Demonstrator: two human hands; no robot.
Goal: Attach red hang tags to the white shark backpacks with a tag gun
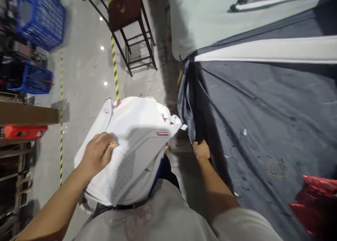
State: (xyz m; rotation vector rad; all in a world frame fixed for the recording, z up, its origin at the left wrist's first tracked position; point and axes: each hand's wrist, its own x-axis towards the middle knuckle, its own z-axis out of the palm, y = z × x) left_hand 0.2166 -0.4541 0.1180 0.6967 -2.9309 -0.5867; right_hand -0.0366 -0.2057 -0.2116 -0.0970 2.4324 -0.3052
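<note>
My left hand (98,153) presses its fingers onto a folded white garment (134,146) with small red labels, holding it against my lap. Its grey-patterned panel faces me. My right hand (201,150) is closed on the hanging edge of the dark grey cloth (263,107) that covers the table on my right, just below the bunched corner where the fabric drapes down. The two hands are apart, with the white garment's corner between them.
A pale green sheet (210,19) with white stripes lies at the table's far end. Red shiny material (316,202) sits at the lower right. A dark metal stool (131,26) stands on the grey floor beside yellow-black tape (114,69). Blue crates (39,19) and shelves line the left.
</note>
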